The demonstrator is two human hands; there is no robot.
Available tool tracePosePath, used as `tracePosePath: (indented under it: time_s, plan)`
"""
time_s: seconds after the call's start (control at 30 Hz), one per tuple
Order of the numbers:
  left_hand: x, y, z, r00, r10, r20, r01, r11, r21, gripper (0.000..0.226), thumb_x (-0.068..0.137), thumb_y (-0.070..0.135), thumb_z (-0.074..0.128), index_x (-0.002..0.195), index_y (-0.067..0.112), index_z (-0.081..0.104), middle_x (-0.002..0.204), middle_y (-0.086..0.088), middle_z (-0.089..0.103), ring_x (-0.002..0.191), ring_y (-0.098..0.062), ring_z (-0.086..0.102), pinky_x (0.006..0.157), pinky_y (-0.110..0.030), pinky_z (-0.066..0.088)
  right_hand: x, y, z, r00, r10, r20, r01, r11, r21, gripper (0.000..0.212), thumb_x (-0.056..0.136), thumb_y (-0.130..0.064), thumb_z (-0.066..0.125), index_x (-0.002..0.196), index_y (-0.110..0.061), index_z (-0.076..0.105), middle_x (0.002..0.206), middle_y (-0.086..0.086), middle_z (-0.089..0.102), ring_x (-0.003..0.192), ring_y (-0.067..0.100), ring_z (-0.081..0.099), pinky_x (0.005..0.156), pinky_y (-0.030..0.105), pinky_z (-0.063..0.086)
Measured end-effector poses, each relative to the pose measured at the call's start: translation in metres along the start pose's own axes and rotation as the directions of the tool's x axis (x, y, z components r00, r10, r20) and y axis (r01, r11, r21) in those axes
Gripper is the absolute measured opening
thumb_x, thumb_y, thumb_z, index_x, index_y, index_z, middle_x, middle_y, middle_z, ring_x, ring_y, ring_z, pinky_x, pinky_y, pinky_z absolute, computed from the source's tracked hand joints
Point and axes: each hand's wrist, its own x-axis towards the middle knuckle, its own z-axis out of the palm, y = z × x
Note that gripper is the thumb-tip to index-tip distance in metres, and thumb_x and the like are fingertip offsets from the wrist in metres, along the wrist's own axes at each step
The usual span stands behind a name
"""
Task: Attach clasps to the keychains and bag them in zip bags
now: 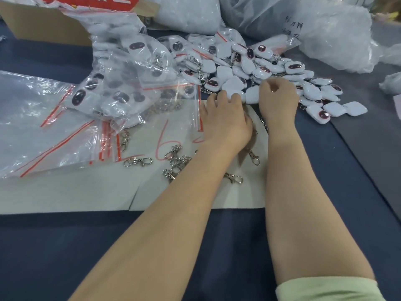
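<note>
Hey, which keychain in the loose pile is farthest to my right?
The plain white keychain at the right tip of the pile. It shows no dark oval and lies just beyond a second blank keychain.

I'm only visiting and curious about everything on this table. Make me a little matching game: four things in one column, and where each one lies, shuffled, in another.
Things
1. loose metal clasps
2. white keychains
3. filled zip bags
4. cardboard box

Places
A. far left corner
B. in an unbagged heap, far centre-right
C. scattered on the pale sheet
D. piled just left of the unbagged heap

Pairs: 1-C, 2-B, 3-D, 4-A
</note>
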Motion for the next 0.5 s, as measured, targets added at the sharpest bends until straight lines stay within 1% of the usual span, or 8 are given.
tracePosePath:
  time_s: [0.07, 0.1, 0.17, 0.23, 0.3, 0.33, 0.4, 0.5]
  plan:
    - [0.001, 0.0, -0.002, 1.0, -0.002, 0.006, 0.002, 1.0, -0.006, 0.04, 0.093, 0.03, 0.045, 0.13, 0.013, 0.044, 0.146, -0.01, 0.031, 0.138, -0.032, 0.022, 0.114, -0.047, 0.017, 0.005, 0.003, -0.002, 0.984, 0.0, -0.176, -0.016, 0.996, -0.087, 0.035, 0.094, -0.024, 0.045, 0.124, -0.018, 0.061, 0.131, 0.002, 0.057, 0.127, 0.022, 0.046, 0.1, 0.028, 0.035]
    - [0.002, 0.0, -0.002, 1.0, -0.001, 0.01, 0.001, 1.0, -0.008, 0.041, 0.093, 0.03, 0.045, 0.13, 0.013, 0.044, 0.147, -0.01, 0.031, 0.138, -0.032, 0.022, 0.114, -0.047, 0.017, 0.008, 0.008, -0.005, 0.971, 0.056, -0.234, -0.102, 0.977, -0.187, 0.04, 0.093, -0.025, 0.046, 0.131, -0.021, 0.055, 0.144, 0.004, 0.046, 0.136, 0.026, 0.035, 0.109, 0.037, 0.03]
    - [0.002, -0.001, -0.003, 1.0, 0.003, 0.021, -0.003, 1.0, -0.009, 0.043, 0.093, 0.031, 0.045, 0.132, 0.012, 0.043, 0.148, -0.011, 0.029, 0.139, -0.033, 0.021, 0.114, -0.048, 0.017, 0.011, 0.016, -0.01, 0.94, 0.256, -0.225, -0.311, 0.915, -0.257, 0.049, 0.093, -0.028, 0.047, 0.141, -0.023, 0.042, 0.159, 0.01, 0.015, 0.146, 0.035, 0.008, 0.118, 0.049, 0.011]
    - [0.003, -0.002, -0.003, 0.999, 0.005, 0.038, -0.005, 1.0, 0.0, 0.044, 0.094, 0.031, 0.044, 0.133, 0.012, 0.041, 0.148, -0.011, 0.028, 0.139, -0.033, 0.02, 0.114, -0.049, 0.018, 0.011, 0.022, -0.009, 0.927, 0.346, -0.148, -0.375, 0.879, -0.293, 0.051, 0.095, -0.032, 0.045, 0.144, -0.02, 0.038, 0.16, 0.014, 0.008, 0.147, 0.037, 0.0, 0.118, 0.051, 0.001]
    - [0.003, -0.001, -0.003, 0.999, 0.007, 0.046, -0.007, 1.0, 0.005, 0.042, 0.095, 0.033, 0.043, 0.132, 0.012, 0.042, 0.147, -0.011, 0.03, 0.138, -0.033, 0.021, 0.114, -0.049, 0.018, 0.011, 0.024, -0.005, 0.97, 0.233, -0.071, -0.243, 0.899, -0.365, 0.048, 0.096, -0.038, 0.041, 0.139, -0.018, 0.047, 0.153, 0.012, 0.032, 0.145, 0.035, 0.015, 0.119, 0.048, 0.008]
    - [0.003, 0.0, -0.003, 0.999, 0.007, 0.049, -0.007, 1.0, -0.001, 0.041, 0.096, 0.033, 0.042, 0.131, 0.013, 0.042, 0.146, -0.011, 0.03, 0.138, -0.033, 0.021, 0.114, -0.049, 0.018, 0.011, 0.023, -0.002, 0.99, 0.137, -0.029, -0.139, 0.936, -0.324, 0.046, 0.096, -0.039, 0.041, 0.135, -0.017, 0.053, 0.145, 0.01, 0.046, 0.14, 0.031, 0.028, 0.117, 0.042, 0.018]
    - [0.005, 0.002, -0.003, 0.998, 0.012, 0.056, -0.011, 1.0, -0.013, 0.041, 0.095, 0.033, 0.043, 0.131, 0.013, 0.042, 0.144, -0.011, 0.032, 0.136, -0.033, 0.024, 0.113, -0.047, 0.02, 0.01, 0.015, 0.003, 0.998, 0.019, 0.061, -0.014, 0.997, -0.08, 0.039, 0.097, -0.034, 0.044, 0.128, -0.015, 0.059, 0.126, 0.002, 0.062, 0.119, 0.016, 0.051, 0.099, 0.026, 0.036]
    - [0.006, 0.001, -0.006, 0.999, 0.021, 0.045, -0.019, 0.999, -0.041, 0.04, 0.094, 0.03, 0.044, 0.13, 0.012, 0.043, 0.135, -0.011, 0.038, 0.127, -0.033, 0.036, 0.106, -0.042, 0.029, 0.006, 0.003, 0.004, 0.988, -0.033, 0.151, -0.016, 0.95, 0.313, 0.027, 0.096, -0.023, 0.047, 0.114, -0.013, 0.064, 0.099, -0.003, 0.072, 0.089, 0.002, 0.061, 0.083, 0.017, 0.045]
